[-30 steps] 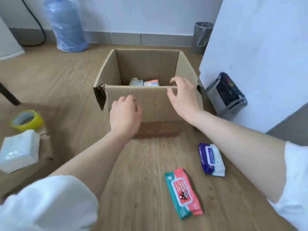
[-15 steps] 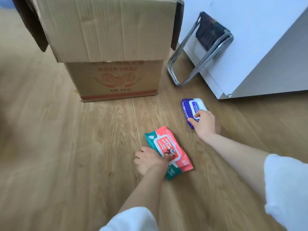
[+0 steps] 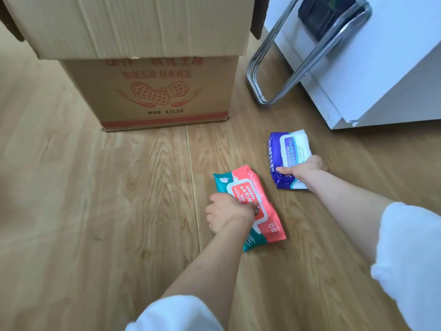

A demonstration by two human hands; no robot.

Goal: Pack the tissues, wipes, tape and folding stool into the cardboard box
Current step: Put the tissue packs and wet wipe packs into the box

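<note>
Both wipes packs lie on the wood floor in front of the cardboard box (image 3: 152, 91), so I judge packing them is barely begun. The left hand (image 3: 228, 215) has its grip closed over the red-and-teal wipes pack (image 3: 253, 201); the right hand (image 3: 304, 170) clamps the purple wipes pack (image 3: 287, 154). The folding stool (image 3: 307, 51) leans unpacked against a white cabinet (image 3: 381, 75). The box interior, tissues and tape are out of view.

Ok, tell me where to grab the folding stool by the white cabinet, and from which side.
Take the folding stool by its bare chrome tube loop, near the floor end, coming from the box side. It leans folded against the white cabinet, so the back is blocked, and the dark seat is soft; the tube is a rigid, open handle.
</note>
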